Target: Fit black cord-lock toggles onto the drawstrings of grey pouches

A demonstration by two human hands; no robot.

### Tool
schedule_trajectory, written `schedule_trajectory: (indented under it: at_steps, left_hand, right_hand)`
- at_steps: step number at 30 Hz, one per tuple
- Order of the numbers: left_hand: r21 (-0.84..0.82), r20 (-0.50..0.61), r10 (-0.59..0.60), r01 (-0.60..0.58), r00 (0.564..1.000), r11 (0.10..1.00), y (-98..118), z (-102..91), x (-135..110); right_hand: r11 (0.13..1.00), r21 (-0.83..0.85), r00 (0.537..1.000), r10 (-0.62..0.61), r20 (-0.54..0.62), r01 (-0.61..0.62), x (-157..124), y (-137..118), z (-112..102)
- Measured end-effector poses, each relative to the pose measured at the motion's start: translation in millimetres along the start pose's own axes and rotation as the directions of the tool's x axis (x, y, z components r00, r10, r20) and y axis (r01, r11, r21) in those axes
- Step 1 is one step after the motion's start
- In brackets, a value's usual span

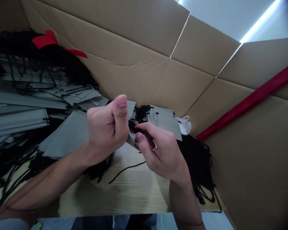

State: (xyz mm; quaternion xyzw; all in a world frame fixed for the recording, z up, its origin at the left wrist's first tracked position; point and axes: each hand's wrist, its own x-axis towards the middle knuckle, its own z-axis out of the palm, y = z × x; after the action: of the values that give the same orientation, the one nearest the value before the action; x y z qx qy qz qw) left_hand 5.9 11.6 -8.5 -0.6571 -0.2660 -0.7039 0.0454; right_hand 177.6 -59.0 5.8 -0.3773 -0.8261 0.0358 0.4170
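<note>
My left hand point(107, 127) is closed in a fist around the edge of a grey paper bag point(132, 140), thumb up. My right hand point(159, 150) pinches a black cord point(132, 125) at the bag's top edge, right beside the left thumb. The two hands touch over a light wooden tabletop point(124, 191). A loose black cord point(126, 170) lies on the table just below them. Most of the held bag is hidden behind my hands.
Flat grey paper bags lie stacked at the left point(19, 108) and behind the hands point(165, 121). A heap of black cords point(199, 166) sits at the right. Brown cardboard walls point(139, 64) enclose the table. A red strip point(249, 99) runs along the right wall; red pieces point(46, 40) lie upper left.
</note>
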Motion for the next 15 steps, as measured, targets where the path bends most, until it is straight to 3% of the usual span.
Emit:
schedule_trajectory:
  at_steps: [8, 15]
  left_hand:
    - [0.022, 0.034, 0.070, -0.070, 0.997, 0.997, 0.7, -4.9, 0.6]
    - [0.001, 0.046, 0.080, -0.080, 0.996, 0.997, -0.6, -2.7, 1.0]
  right_hand:
    - [0.995, -0.097, 1.000, 0.021, -0.011, -0.022, -0.9, 0.8, -2.0]
    - [1.000, -0.001, 0.997, -0.005, 0.080, 0.005, -0.4, 3.8, -6.7]
